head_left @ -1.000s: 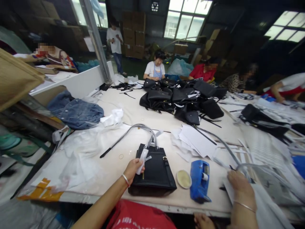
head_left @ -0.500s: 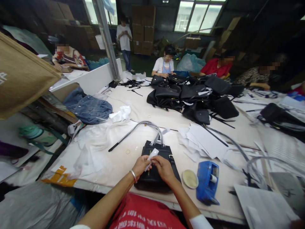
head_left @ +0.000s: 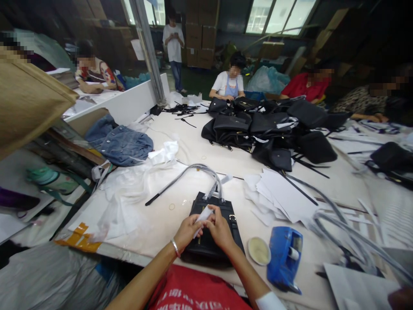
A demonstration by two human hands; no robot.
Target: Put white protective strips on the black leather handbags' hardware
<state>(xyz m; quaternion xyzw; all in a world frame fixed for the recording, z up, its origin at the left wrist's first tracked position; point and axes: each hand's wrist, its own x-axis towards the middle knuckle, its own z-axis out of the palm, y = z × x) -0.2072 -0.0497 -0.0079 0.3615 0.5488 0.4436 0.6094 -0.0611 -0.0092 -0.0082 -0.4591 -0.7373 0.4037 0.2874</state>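
Observation:
A small black handbag (head_left: 209, 211) lies flat at the near edge of the work table (head_left: 193, 150), its wrapped grey handle (head_left: 206, 172) arching away from me. My left hand (head_left: 187, 231) and my right hand (head_left: 222, 230) meet over the bag. Both pinch a small strip of white paper (head_left: 202, 216) between their fingertips, just above the bag's front panel.
A blue tape dispenser (head_left: 285, 258) and a round shallow dish (head_left: 258, 251) sit right of the bag. White paper sheets (head_left: 284, 198) lie beyond them, crumpled plastic wrap (head_left: 129, 193) to the left. A heap of black bags (head_left: 267, 129) fills the table's middle. Several people work around it.
My right hand came in from the far right, where it touched paper sheets, and joined my left hand on the white strip above the bag. My view shifted slightly.

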